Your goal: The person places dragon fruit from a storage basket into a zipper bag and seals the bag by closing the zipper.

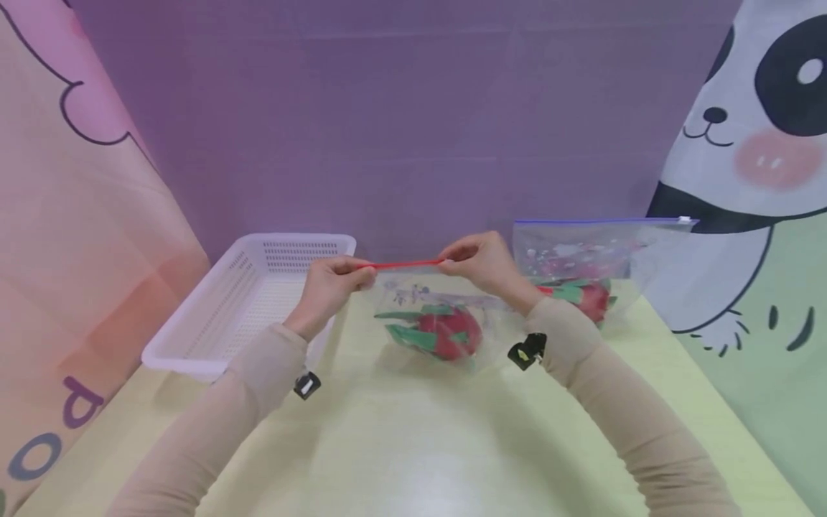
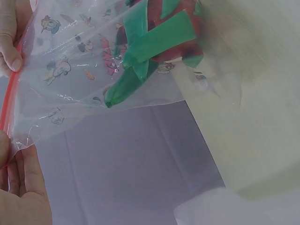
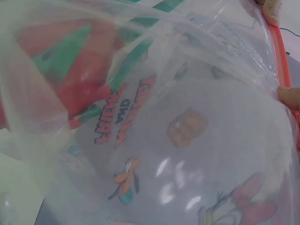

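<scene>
A clear zip bag (image 1: 446,305) with cartoon prints and a red seal strip (image 1: 407,264) stands on the pale yellow table (image 1: 400,445). Inside it lies a red toy fruit with green leaves (image 1: 442,334). My left hand (image 1: 332,281) pinches the left end of the red strip, and my right hand (image 1: 481,262) pinches the right end, holding the strip stretched level. The left wrist view shows the printed bag (image 2: 84,79), the green leaves (image 2: 150,51) and the red strip (image 2: 8,98) between fingertips. In the right wrist view the printed bag (image 3: 178,140) fills the frame, with the red strip (image 3: 283,61) at the right.
A white perforated plastic basket (image 1: 248,301) sits at the left of the table. Behind my right hand a second zip bag with a blue seal (image 1: 594,262) holds another red and green toy fruit (image 1: 584,296). A purple backdrop and cartoon-printed cloths close in the sides.
</scene>
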Tool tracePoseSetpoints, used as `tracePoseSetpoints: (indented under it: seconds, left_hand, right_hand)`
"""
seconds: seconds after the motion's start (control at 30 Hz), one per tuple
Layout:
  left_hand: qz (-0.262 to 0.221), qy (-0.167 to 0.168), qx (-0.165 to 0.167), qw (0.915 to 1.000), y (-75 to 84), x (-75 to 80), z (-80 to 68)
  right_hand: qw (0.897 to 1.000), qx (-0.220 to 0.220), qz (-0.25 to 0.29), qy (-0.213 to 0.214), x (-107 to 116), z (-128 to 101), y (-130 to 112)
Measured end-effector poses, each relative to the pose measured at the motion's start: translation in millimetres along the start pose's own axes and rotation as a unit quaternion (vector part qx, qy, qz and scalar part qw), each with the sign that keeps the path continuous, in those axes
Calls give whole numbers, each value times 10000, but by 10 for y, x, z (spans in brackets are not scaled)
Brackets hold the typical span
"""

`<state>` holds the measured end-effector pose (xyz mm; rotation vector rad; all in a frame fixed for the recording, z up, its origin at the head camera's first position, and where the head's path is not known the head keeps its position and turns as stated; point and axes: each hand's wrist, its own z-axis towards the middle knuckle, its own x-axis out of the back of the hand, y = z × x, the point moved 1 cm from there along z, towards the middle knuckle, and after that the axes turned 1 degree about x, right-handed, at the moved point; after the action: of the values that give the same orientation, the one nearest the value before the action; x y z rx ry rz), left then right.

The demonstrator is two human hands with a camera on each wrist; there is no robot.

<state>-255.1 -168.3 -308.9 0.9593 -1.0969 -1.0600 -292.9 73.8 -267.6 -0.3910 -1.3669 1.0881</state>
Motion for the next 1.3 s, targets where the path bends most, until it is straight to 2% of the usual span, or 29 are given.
tracePoseSetpoints:
  seconds: [0.3,0.73,1.3]
  left_hand:
    - [-30,36,132,9999,-19,47,0]
    - [-57,-3,92,9999,-39,61,4]
    - [83,-20,117,9999,-93,75,10]
  right_hand:
    - [9999,30,-56,129,31,-11,43]
    - [9982,-571,104,172,109,-41,116]
    - [9968,-760,228,127,197,-115,170]
